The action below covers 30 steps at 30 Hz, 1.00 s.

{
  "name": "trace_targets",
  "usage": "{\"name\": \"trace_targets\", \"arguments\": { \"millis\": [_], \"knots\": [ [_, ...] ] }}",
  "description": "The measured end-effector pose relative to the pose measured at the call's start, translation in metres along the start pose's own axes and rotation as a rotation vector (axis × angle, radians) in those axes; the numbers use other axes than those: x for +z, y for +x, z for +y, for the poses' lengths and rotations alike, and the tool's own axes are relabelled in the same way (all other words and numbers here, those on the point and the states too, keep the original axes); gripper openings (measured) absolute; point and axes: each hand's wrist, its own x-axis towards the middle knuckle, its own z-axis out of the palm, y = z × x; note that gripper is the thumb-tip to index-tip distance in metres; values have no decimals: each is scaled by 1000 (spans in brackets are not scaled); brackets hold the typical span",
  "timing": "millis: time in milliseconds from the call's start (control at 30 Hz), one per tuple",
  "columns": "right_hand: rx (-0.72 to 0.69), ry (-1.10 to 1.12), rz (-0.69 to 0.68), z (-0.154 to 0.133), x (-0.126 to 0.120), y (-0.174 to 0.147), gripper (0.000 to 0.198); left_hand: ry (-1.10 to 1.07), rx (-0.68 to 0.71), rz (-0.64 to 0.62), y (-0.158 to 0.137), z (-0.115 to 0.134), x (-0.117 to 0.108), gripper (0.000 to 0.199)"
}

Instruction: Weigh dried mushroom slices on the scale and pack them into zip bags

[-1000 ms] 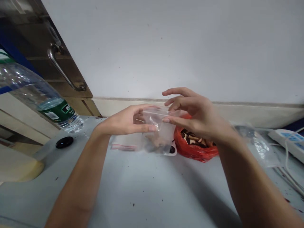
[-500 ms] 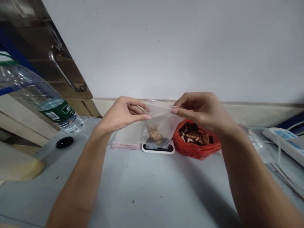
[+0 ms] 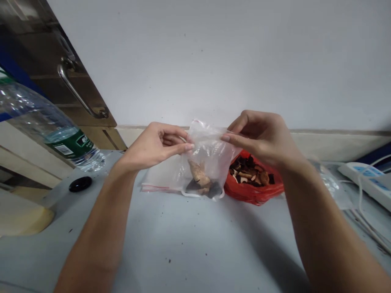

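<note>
Between my two hands a clear zip-lock bag [image 3: 205, 150] hangs upright, pinched at its top. My left hand [image 3: 155, 146] is closed on its left edge, thumb against fingers. My right hand [image 3: 259, 136] pinches the upper right side in the same way. Inside the bag lie light brown dried pieces [image 3: 199, 175] and dark ones near the bottom. The bag's lower part is in front of a small white kitchen scale [image 3: 186, 194], covering most of it. Just right of it sits a red plastic bag [image 3: 244, 195], open and filled with dried mushroom-like slices [image 3: 250, 173].
A stack of flat zip-lock bags [image 3: 161, 179] lies left of the scale. Farther left are a water bottle [image 3: 71, 142] and a black oval object [image 3: 80, 184]. A white power strip [image 3: 369, 179] with cables lies at right. The wall [image 3: 214, 61] rises behind the table.
The zip-lock bag's top has risen slightly and its front now covers the scale's display. Its contents show more clearly. Both hands keep their pinch, the right one a little higher.
</note>
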Motion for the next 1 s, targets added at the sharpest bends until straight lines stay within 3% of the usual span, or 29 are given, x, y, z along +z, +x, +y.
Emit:
{"name": "trace_targets", "arguments": {
  "millis": [200, 400, 500, 733, 900, 1000],
  "knots": [
    [70, -47, -165, -4, 0, -1, 43, 46, 50, 59, -1, 7, 5, 13],
    [-2, -194, -207, -9, 2, -1, 24, 116, 112, 20, -1, 10, 11, 14],
    [-13, -219, -246, -12, 10, 0, 33, 195, 169, 29, -2, 13, 14, 16],
    [2, -24, -279, -14, 26, 3, 46, 294, 264, -35, -5, 16, 18, 18],
    [58, 27, -272, -13, 21, 1, 44, 420, 351, -10, -5, 15, 13, 21],
    [101, -61, -290, -13, 11, -1, 39, 473, 301, 0, -7, 17, 3, 19]
  ]
}}
